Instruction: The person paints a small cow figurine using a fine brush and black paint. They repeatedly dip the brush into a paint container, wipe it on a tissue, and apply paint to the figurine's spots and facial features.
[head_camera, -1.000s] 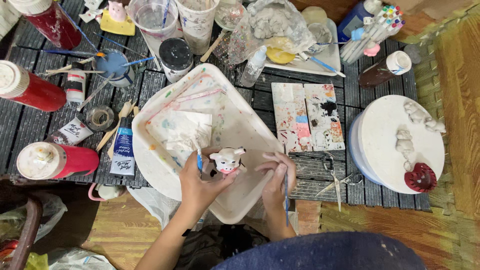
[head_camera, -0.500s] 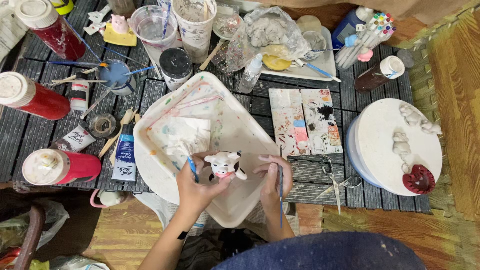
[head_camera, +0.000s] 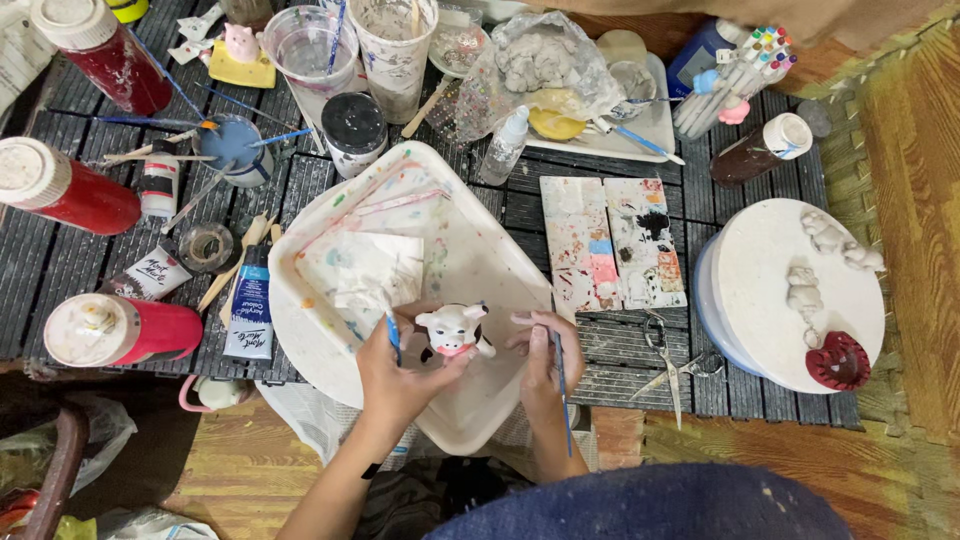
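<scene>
Hands meet over the near edge of the white tray (head_camera: 480, 270): the left hand (head_camera: 395, 375) is closed around a small white cow figurine (head_camera: 452, 332) with a blue-tipped brush tucked in its fingers, and the figurine now sits turned more face-up than a second ago. The right hand (head_camera: 540, 355) pinches a thin paintbrush (head_camera: 562, 385) beside it, its tip off the figure. Beyond lie a paint-smeared palette tile (head_camera: 612, 243) and red paint bottles (head_camera: 75, 190).

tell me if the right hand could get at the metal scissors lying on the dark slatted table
Probably yes: the right hand, holding a thin paintbrush, is just beside the metal scissors, with only bare dark slatted table between.
</scene>
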